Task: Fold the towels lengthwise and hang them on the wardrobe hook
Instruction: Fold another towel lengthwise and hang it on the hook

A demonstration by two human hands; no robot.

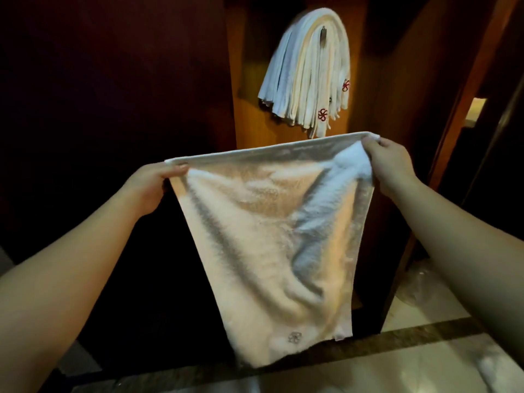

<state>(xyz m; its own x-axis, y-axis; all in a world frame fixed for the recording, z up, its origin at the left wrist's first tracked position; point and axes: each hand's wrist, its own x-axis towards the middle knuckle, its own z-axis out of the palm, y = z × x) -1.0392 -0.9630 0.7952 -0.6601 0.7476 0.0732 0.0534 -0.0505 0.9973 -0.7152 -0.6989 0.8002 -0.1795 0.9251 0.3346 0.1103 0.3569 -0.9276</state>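
Head view. A pale towel point(255, 236) hangs spread in the centre of the frame, held up by its top edge. The left hand point(154, 185), at middle left, pinches the top left corner between thumb and curled fingers. The right hand point(392, 163), at middle right, grips the top right corner, where the cloth bunches into a thick fold. The towel thus lies between the two hands and drops below them, its lower hem reaching the bottom centre of the frame.

In the upper centre, a stack of folded towels point(309, 72) drapes over the wardrobe hook point(323, 34), which shows only as a small dark piece.

Risks, as judged: the bunched right corner may give an uneven lengthwise fold; the crowded hook may shed towels when another is added; a loosened pinch would drop the cloth toward the floor point(397, 364).
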